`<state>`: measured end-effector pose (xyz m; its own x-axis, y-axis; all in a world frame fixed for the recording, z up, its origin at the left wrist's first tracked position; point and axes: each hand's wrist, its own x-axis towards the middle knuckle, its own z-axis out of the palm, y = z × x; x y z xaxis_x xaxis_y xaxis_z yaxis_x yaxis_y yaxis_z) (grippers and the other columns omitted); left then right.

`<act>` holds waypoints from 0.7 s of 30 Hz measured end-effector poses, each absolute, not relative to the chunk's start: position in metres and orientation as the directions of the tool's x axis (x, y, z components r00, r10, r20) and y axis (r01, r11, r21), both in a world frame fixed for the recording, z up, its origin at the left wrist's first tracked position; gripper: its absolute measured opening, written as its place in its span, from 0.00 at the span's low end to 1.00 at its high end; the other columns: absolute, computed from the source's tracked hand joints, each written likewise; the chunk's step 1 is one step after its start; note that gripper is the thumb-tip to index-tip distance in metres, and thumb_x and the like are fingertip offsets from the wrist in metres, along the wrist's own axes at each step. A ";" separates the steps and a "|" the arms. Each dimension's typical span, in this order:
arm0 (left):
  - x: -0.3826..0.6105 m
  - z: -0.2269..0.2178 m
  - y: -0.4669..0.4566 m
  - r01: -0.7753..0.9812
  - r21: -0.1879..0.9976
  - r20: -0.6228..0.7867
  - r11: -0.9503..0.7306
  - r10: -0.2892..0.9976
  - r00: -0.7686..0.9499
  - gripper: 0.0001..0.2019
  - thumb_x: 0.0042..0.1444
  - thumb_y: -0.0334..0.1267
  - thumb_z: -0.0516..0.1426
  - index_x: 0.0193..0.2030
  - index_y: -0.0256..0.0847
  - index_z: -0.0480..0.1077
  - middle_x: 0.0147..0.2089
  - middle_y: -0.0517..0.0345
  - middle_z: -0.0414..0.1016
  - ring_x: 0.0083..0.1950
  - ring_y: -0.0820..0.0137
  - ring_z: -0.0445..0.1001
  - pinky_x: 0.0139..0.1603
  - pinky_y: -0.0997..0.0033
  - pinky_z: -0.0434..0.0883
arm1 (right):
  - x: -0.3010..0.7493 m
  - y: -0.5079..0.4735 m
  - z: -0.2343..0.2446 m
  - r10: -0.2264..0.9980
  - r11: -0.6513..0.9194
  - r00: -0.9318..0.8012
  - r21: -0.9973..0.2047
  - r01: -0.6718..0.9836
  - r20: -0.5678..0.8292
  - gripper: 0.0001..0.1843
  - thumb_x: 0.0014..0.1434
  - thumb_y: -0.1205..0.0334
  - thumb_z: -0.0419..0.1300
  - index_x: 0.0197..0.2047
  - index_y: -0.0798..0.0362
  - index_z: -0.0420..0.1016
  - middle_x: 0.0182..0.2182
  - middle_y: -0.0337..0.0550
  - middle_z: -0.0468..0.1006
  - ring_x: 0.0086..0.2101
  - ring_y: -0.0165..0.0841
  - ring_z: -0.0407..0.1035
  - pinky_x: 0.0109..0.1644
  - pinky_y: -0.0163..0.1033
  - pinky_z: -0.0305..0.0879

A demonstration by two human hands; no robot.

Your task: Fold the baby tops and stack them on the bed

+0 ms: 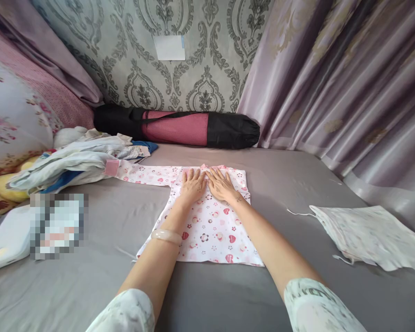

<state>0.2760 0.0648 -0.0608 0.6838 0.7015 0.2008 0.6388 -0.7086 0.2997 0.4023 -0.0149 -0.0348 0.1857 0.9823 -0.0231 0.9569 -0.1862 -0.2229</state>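
A small white garment with pink hearts and flowers [207, 230] lies spread flat on the grey sheet [107, 276], one sleeve stretched out to the left. My left hand [192, 185] rests palm down near its collar, fingers stretched out. My right hand [220, 184] lies flat right beside it, fingers also extended, the two hands almost touching. Neither hand holds anything. A pale bangle [166, 236] sits on my left wrist.
A heap of crumpled clothes [76, 163] lies at the left. A folded pale cloth with ties [370, 235] lies at the right. A black and pink mat bag [180, 127] rests against the wall. Curtains [349, 83] hang on the right; a white object [7, 240] sits far left.
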 end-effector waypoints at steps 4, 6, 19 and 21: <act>0.276 -0.060 0.064 0.641 0.313 0.194 -0.701 0.708 0.679 0.24 0.67 0.43 0.46 0.68 0.45 0.61 0.71 0.47 0.59 0.74 0.48 0.50 0.70 0.37 0.43 | 0.402 -0.015 -0.035 0.981 -0.193 0.193 -0.221 0.956 -0.021 0.31 0.69 0.57 0.35 0.74 0.48 0.47 0.73 0.40 0.43 0.71 0.38 0.36 0.72 0.57 0.32; 0.276 -0.057 0.064 0.635 0.328 0.182 -0.700 0.706 0.684 0.24 0.67 0.44 0.46 0.68 0.45 0.61 0.71 0.47 0.59 0.74 0.48 0.50 0.71 0.37 0.43 | 0.403 -0.014 -0.033 0.982 -0.189 0.185 -0.229 0.955 -0.038 0.31 0.69 0.56 0.35 0.74 0.50 0.47 0.73 0.41 0.43 0.71 0.39 0.36 0.71 0.58 0.31; 0.275 -0.056 0.066 0.675 0.315 0.173 -0.667 0.739 0.651 0.26 0.67 0.48 0.46 0.68 0.44 0.61 0.72 0.45 0.58 0.74 0.46 0.46 0.70 0.35 0.41 | 0.414 -0.012 -0.038 0.954 -0.294 0.300 -0.200 0.935 -0.001 0.31 0.70 0.53 0.36 0.74 0.48 0.48 0.72 0.45 0.46 0.70 0.44 0.35 0.70 0.64 0.32; 0.275 -0.055 0.065 0.686 0.288 0.159 -0.669 0.739 0.654 0.27 0.67 0.49 0.45 0.69 0.42 0.60 0.72 0.45 0.56 0.74 0.46 0.45 0.70 0.36 0.42 | 0.414 -0.011 -0.041 0.953 -0.299 0.304 -0.192 0.935 -0.001 0.31 0.70 0.53 0.35 0.74 0.47 0.48 0.72 0.44 0.47 0.71 0.43 0.35 0.70 0.64 0.33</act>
